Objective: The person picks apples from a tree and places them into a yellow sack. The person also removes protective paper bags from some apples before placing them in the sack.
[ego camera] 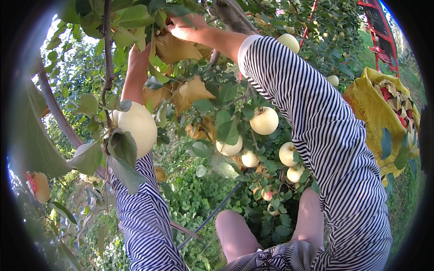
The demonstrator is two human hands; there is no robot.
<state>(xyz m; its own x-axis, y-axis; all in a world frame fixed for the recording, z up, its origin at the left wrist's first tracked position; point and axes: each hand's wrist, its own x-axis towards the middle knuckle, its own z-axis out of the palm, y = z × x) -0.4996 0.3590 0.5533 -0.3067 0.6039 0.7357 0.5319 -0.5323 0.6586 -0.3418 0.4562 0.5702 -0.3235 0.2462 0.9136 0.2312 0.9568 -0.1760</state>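
Observation:
Both my hands are raised among the branches of an apple tree. At the top edge of a brown paper fruit bag (176,47), my right hand (185,27) has its fingers bent inward. Leaves and shadow cover those fingertips, so its grip is unclear. My left hand (139,54) reaches up just left of the same bag, its fingers hidden behind leaves. More brown paper bags (192,93) hang below. A large pale apple (138,128) hangs close to the camera, in front of my left forearm.
Bare pale apples (264,121) hang lower among leaves. A thin branch (107,61) crosses at left, and a thicker limb (234,17) stands beyond my right hand. At right, a yellow woven sack (364,101) holds crumpled brown and red paper. Behind it rises a red metal ladder (376,34).

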